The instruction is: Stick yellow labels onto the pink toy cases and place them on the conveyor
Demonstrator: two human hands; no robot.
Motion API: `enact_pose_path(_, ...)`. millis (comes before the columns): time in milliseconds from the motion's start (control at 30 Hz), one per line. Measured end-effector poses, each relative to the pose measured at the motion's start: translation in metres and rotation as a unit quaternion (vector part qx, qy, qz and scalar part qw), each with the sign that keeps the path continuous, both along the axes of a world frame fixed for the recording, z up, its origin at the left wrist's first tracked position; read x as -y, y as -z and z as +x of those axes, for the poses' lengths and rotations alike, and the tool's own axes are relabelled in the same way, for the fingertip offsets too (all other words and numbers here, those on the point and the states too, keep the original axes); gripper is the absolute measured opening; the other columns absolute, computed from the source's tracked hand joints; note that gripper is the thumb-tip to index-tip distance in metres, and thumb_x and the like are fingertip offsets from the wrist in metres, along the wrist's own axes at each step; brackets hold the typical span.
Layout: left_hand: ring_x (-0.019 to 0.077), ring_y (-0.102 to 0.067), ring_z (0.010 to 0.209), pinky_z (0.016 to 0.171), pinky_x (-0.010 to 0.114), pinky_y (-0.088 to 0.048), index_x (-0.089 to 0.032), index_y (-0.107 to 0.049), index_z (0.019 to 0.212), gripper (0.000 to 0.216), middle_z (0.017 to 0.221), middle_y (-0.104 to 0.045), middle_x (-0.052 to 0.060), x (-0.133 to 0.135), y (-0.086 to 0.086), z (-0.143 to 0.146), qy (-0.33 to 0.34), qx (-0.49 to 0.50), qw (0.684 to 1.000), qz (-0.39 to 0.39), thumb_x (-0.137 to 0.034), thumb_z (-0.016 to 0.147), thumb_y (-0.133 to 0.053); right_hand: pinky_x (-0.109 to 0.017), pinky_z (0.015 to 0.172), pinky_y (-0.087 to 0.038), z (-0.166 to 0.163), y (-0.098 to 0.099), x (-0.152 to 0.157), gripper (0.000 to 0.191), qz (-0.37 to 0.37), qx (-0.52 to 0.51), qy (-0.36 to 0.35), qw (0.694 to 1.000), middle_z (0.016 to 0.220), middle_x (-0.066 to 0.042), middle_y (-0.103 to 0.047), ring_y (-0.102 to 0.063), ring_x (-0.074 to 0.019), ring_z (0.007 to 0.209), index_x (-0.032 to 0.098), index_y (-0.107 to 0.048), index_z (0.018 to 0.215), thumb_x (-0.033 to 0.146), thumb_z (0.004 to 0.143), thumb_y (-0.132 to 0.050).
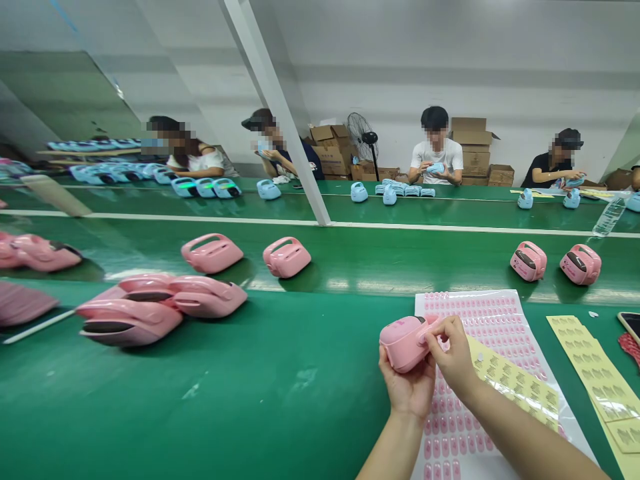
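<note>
My left hand [407, 387] is wrapped from below around a pink plastic device [407, 343] with a rounded body and a carry handle, held just above the table. The fingers of my right hand [453, 357] are pinched together against its right side, near the handle's end. Whatever they hold is too small to make out. Under my hands lies a white sheet [493, 303] with rows of pink oval stickers. On top of it is a yellow label sheet [520, 383] with printed labels, partly covered by my right forearm.
More yellow label sheets [595, 367] and a phone [631, 325] lie at the right. Pink devices [133, 320] sit grouped at the left; others [287, 258] stand along the belt [400, 257]. A slanted post [285, 113] rises beyond. Several co-workers sit opposite with blue devices. A bottle [609, 217] stands far right.
</note>
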State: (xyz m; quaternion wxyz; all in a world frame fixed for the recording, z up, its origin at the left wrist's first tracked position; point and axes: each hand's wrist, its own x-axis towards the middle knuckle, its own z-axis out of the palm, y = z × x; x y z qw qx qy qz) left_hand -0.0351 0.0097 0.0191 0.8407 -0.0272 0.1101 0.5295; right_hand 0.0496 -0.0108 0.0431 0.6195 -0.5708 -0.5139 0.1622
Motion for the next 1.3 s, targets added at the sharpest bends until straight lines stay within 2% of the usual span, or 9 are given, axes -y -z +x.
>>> enact_pose_path(200, 0.0224, -0.065, 0.081, 0.071, 0.030, -0.053, -0.014, -0.045, 0.121, 0.050, 0.095, -0.066, 0.013, 0.001, -0.005, 0.001, -0.006, -0.019, 0.999, -0.034, -0.038, 0.076, -0.047, -0.034, 0.070, -0.041, 0.010, 0.004, 0.002, 0.007, 0.016, 0.144, 0.001, 0.989, 0.080, -0.005, -0.047, -0.047, -0.0186, 0.077, 0.021, -0.057, 0.075, 0.027, 0.076, -0.053)
enact_pose_path(367, 0.0254, -0.064, 0.089, 0.079, 0.036, -0.051, -0.017, -0.043, 0.124, 0.051, 0.098, -0.067, 0.012, 0.001, -0.001, -0.001, 0.010, -0.004, 1.000, 0.010, -0.037, 0.077, -0.047, -0.032, 0.066, -0.044, 0.035, 0.011, -0.019, 0.032, -0.104, 0.055, 0.012, 0.993, 0.090, -0.006, -0.051, -0.049, -0.0163, 0.070, 0.018, -0.051, 0.100, 0.033, 0.072, -0.056)
enact_pose_path(500, 0.0265, -0.061, 0.099, 0.086, 0.038, -0.048, -0.022, -0.039, 0.128, 0.057, 0.106, -0.065, 0.011, -0.001, 0.008, -0.003, 0.044, 0.013, 0.995, 0.088, -0.038, 0.075, -0.053, -0.033, 0.070, -0.043, 0.072, 0.014, -0.054, 0.021, -0.193, 0.016, 0.066, 0.979, 0.090, -0.008, -0.050, -0.050, -0.0182, 0.075, 0.017, -0.056, 0.093, 0.026, 0.078, -0.045)
enact_pose_path(667, 0.0248, -0.061, 0.099, 0.088, 0.041, -0.046, -0.031, -0.037, 0.129, 0.054, 0.104, -0.068, 0.005, -0.003, 0.011, -0.004, 0.066, -0.017, 0.990, 0.124, -0.030, 0.078, -0.055, -0.034, 0.078, -0.038, 0.090, 0.016, -0.084, 0.013, -0.203, 0.029, 0.062, 0.977, 0.079, -0.005, -0.049, -0.050, -0.0218, 0.084, 0.019, -0.062, 0.073, 0.012, 0.064, -0.057)
enact_pose_path(767, 0.0246, -0.062, 0.096, 0.088, 0.040, -0.046, -0.030, -0.038, 0.129, 0.063, 0.102, -0.068, 0.004, 0.000, 0.007, -0.003, 0.065, -0.099, 0.985, 0.125, -0.020, 0.072, -0.064, -0.032, 0.076, -0.037, 0.088, 0.012, -0.088, 0.008, -0.199, 0.021, 0.034, 0.979, 0.073, -0.003, -0.050, -0.050, -0.0205, 0.081, 0.019, -0.059, 0.056, 0.011, 0.059, -0.059)
enact_pose_path(867, 0.0284, -0.063, 0.093, 0.084, 0.040, -0.048, -0.025, -0.043, 0.126, 0.081, 0.099, -0.068, 0.007, 0.007, 0.001, 0.002, 0.057, -0.213, 0.958, 0.183, -0.008, 0.054, -0.075, -0.029, 0.068, -0.039, 0.090, 0.002, -0.081, 0.008, -0.189, -0.009, -0.013, 0.982, 0.069, -0.001, -0.054, -0.050, -0.0165, 0.071, 0.019, -0.057, 0.056, 0.021, 0.064, -0.057)
enact_pose_path(1000, 0.0331, -0.056, 0.104, 0.083, 0.040, -0.048, -0.025, -0.051, 0.117, 0.092, 0.115, -0.059, 0.009, 0.016, 0.001, 0.011, -0.012, -0.310, 0.910, 0.273, 0.006, 0.035, -0.076, -0.026, 0.059, -0.039, 0.093, -0.022, -0.050, 0.018, -0.168, -0.046, -0.089, 0.981, 0.063, 0.000, -0.060, -0.050, -0.0128, 0.060, 0.019, -0.056, 0.061, 0.035, 0.068, -0.056)
enact_pose_path(1167, 0.0375, -0.032, 0.125, 0.101, 0.043, -0.030, -0.014, -0.063, 0.099, 0.076, 0.117, -0.054, 0.018, 0.014, 0.006, 0.012, 0.034, -0.294, 0.905, 0.305, 0.013, 0.029, -0.070, -0.026, 0.055, -0.040, 0.087, -0.045, 0.002, 0.026, -0.152, -0.117, -0.225, 0.955, 0.056, 0.002, -0.057, -0.052, -0.0130, 0.055, 0.019, -0.055, 0.058, 0.041, 0.061, -0.067)
enact_pose_path(1300, 0.0377, -0.031, 0.125, 0.103, 0.049, -0.020, -0.016, -0.064, 0.095, 0.074, 0.114, -0.055, 0.017, 0.012, 0.004, 0.011, 0.046, -0.307, 0.887, 0.342, 0.015, 0.028, -0.066, -0.027, 0.056, -0.040, 0.083, -0.045, 0.025, 0.027, -0.173, -0.090, -0.207, 0.959, 0.061, 0.002, -0.052, -0.051, -0.0135, 0.059, 0.019, -0.056, 0.055, 0.042, 0.061, -0.068)
